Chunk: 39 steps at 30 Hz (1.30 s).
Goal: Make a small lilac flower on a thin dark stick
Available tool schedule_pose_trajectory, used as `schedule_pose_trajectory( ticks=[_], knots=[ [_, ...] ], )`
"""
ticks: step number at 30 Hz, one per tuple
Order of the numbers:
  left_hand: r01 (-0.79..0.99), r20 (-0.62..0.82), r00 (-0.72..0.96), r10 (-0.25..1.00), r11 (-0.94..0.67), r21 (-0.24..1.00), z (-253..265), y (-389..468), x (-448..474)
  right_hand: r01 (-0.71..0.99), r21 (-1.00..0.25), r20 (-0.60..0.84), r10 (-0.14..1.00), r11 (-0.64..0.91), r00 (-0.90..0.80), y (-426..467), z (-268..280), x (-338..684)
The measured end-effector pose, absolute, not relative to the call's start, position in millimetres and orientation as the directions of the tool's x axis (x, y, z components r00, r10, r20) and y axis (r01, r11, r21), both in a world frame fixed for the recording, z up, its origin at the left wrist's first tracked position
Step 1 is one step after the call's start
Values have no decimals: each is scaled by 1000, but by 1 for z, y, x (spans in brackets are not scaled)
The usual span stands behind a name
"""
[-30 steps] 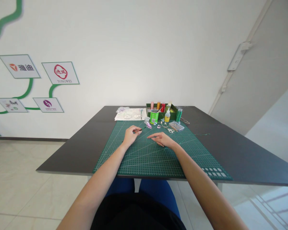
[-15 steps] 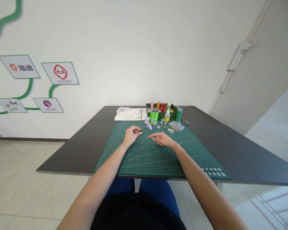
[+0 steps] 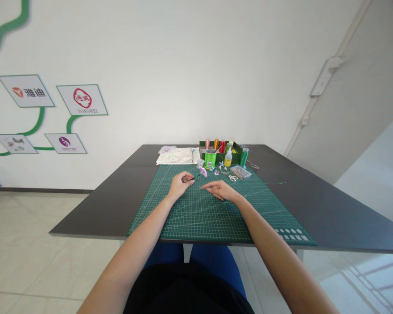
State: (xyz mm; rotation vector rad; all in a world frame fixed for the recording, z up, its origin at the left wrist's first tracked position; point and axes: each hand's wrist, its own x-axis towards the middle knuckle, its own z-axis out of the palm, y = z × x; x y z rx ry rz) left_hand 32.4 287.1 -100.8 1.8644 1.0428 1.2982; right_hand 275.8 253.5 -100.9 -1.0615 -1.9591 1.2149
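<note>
Closed in a pinch, my left hand holds the dark green stem of a small purple-and-white flower, which points up and to the right over the green cutting mat. My right hand is a short way to the right, its fingertips pointing at the stem and its thumb and fingers close together. A bit of green thread shows under its palm; the stretch between the two hands is too fine to make out.
Behind the hands stand a green can, a glue bottle, a green box of thread spools and a green tube. White-handled scissors and a clear case lie nearby. White sheets lie back left.
</note>
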Motion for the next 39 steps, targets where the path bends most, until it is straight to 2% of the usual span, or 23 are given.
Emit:
schedule_pose_trajectory(
  ticks=[39],
  knots=[
    [239, 373, 235, 898, -425, 873, -100, 286, 34, 317, -907, 83, 854, 278, -514, 253, -100, 276]
  ],
)
